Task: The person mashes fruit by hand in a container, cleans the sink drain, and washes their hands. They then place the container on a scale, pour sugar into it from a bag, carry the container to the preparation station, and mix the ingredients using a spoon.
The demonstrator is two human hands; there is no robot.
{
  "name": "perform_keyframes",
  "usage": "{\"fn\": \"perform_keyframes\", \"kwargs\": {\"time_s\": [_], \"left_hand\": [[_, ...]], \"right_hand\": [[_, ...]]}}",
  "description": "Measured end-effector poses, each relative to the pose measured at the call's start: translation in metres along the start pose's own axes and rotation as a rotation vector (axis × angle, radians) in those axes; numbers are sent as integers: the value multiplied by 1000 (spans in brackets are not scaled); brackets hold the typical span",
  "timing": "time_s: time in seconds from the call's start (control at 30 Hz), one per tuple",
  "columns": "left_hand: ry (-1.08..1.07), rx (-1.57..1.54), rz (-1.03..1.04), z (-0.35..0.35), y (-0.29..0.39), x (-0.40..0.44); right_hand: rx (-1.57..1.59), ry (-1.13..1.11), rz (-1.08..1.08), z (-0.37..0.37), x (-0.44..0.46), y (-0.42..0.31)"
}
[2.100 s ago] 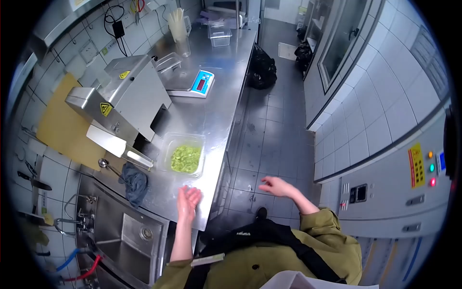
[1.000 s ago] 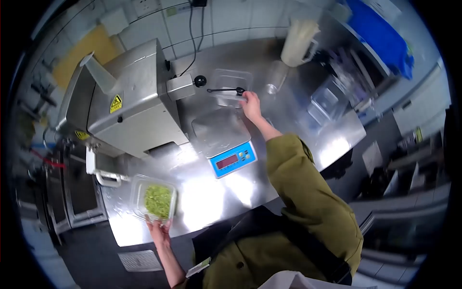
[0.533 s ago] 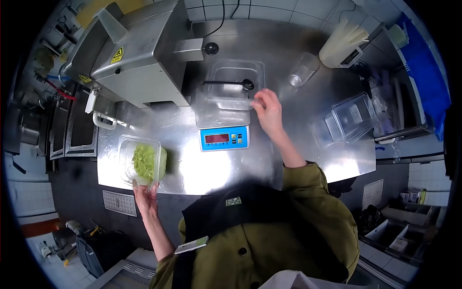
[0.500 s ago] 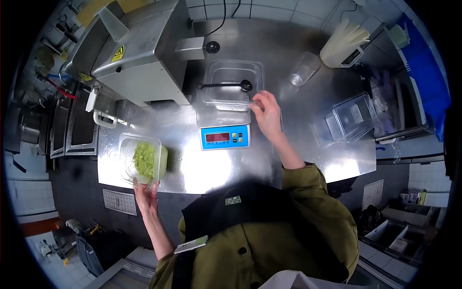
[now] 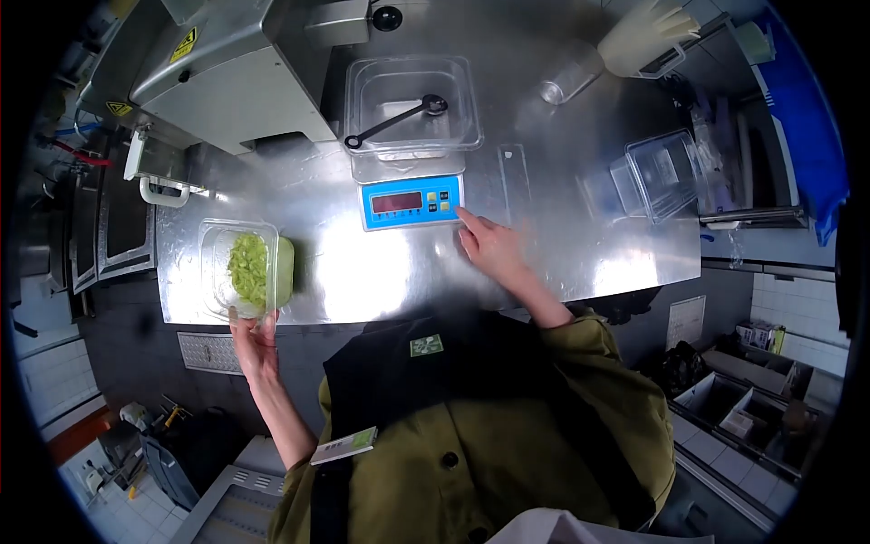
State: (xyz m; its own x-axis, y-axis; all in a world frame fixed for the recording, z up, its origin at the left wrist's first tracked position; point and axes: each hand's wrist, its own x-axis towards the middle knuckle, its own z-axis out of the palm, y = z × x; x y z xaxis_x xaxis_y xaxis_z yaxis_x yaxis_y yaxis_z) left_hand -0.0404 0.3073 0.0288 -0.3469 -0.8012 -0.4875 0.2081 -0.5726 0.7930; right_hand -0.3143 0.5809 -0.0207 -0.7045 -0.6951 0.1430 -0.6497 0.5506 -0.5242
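Note:
My left hand (image 5: 256,349) grips the near edge of a clear plastic container (image 5: 214,272) that holds chopped green vegetable (image 5: 248,269), at the counter's left front. With the index finger extended, my right hand (image 5: 492,249) is at the lower right corner of the blue scale panel (image 5: 412,202); it holds nothing. On the scale's plate rests a second clear container (image 5: 412,136), with a black spoon (image 5: 396,121) lying across it.
A metal machine (image 5: 231,86) stands at the back left. On the steel counter (image 5: 562,218) are a clear cup (image 5: 571,74), a jug of pale sticks (image 5: 639,41), a flat clear strip (image 5: 515,178) and stacked clear containers (image 5: 660,177) at right.
The clear container with the spoon now sits on the scale. My right hand has let go of it and moved down to the scale panel. My left hand stays on the vegetable container.

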Motion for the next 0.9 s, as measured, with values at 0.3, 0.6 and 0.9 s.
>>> {"fn": "perform_keyframes", "kwargs": {"time_s": [0.3, 0.6, 0.9], "left_hand": [[22, -55, -13, -24, 4, 0], [68, -86, -3, -43, 1, -2], [-6, -109, 12, -55, -6, -6]], "right_hand": [[-226, -213, 32, 12, 3, -6], [-323, -335, 36, -3, 30, -14], [-362, -366, 11, -7, 20, -13]]}}
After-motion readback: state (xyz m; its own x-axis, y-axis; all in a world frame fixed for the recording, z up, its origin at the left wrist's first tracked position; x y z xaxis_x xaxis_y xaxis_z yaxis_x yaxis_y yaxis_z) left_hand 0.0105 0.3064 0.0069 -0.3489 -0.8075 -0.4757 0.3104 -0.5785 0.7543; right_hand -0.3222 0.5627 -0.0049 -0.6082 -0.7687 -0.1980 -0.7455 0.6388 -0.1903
